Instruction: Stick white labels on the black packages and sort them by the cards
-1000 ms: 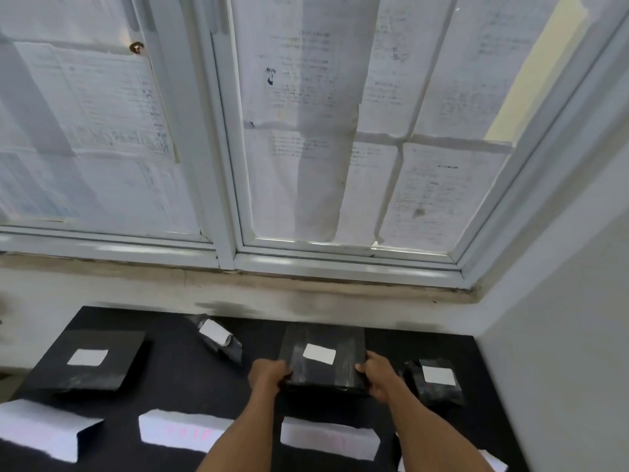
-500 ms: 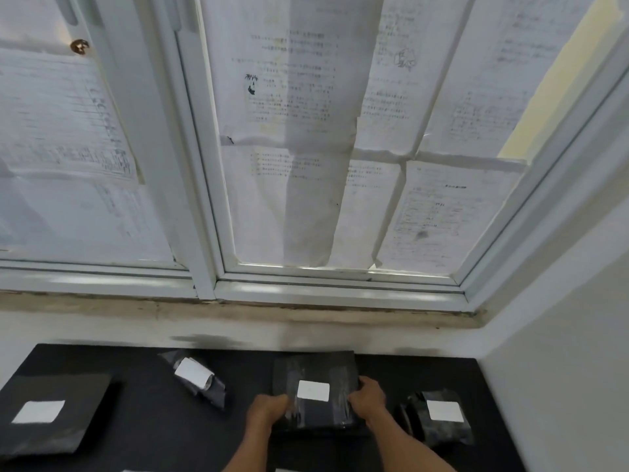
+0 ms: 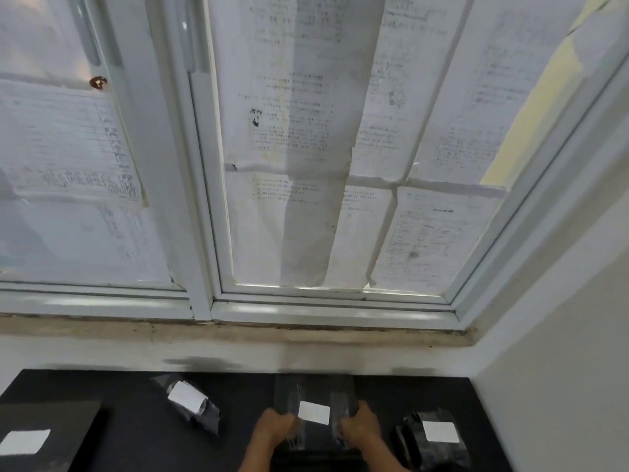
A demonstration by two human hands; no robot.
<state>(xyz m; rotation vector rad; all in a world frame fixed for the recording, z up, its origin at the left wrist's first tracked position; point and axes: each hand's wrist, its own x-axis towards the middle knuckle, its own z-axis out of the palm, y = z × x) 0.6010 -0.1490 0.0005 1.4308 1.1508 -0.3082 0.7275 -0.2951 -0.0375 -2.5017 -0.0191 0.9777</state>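
Observation:
A flat black package (image 3: 315, 393) with a white label (image 3: 314, 412) lies at the middle back of the black table (image 3: 245, 390). My left hand (image 3: 274, 429) grips its left edge and my right hand (image 3: 359, 427) grips its right edge. Left of it lies a small crumpled black package (image 3: 194, 408) with a label, tilted. A lumpy labelled package (image 3: 434, 437) sits at the right. A large flat labelled package (image 3: 47, 434) rests at the far left. No cards show in this view.
A pale wall (image 3: 238, 349) rises straight behind the table, with a papered window (image 3: 306, 165) above it. A side wall (image 3: 561, 369) closes off the right edge of the table.
The camera has tilted upward, so the white cards at the table's front have left the view. Both hands have kept their hold on the middle package, now a little farther back.

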